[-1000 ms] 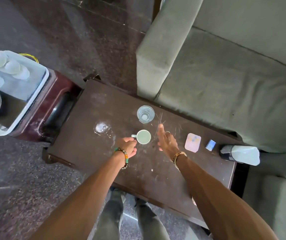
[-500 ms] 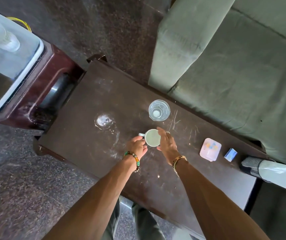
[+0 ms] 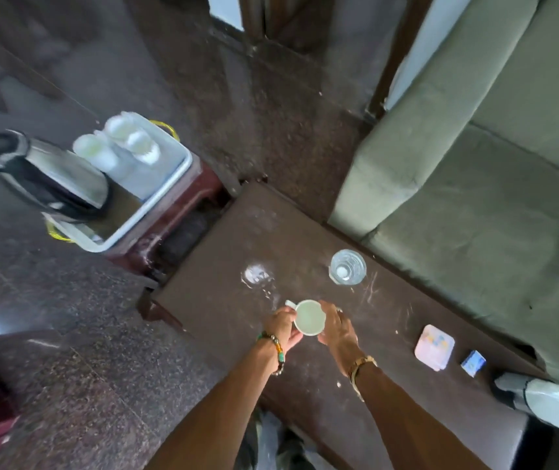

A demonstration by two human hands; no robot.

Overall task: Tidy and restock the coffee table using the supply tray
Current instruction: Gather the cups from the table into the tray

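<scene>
Over the coffee table (image 3: 224, 266), left hand (image 3: 285, 329) and right hand (image 3: 337, 329) both clasp the white mug (image 3: 309, 317) between them

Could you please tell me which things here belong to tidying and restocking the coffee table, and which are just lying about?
Part of the job:
mug, held by left hand and right hand
glass
supply tray with cups and kettle
coaster
small packet

Just there:
sofa
floor

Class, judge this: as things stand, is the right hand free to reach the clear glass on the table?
Probably not yet: the right hand and left hand both cup the white mug. The table path to the clear glass looks open.
</scene>
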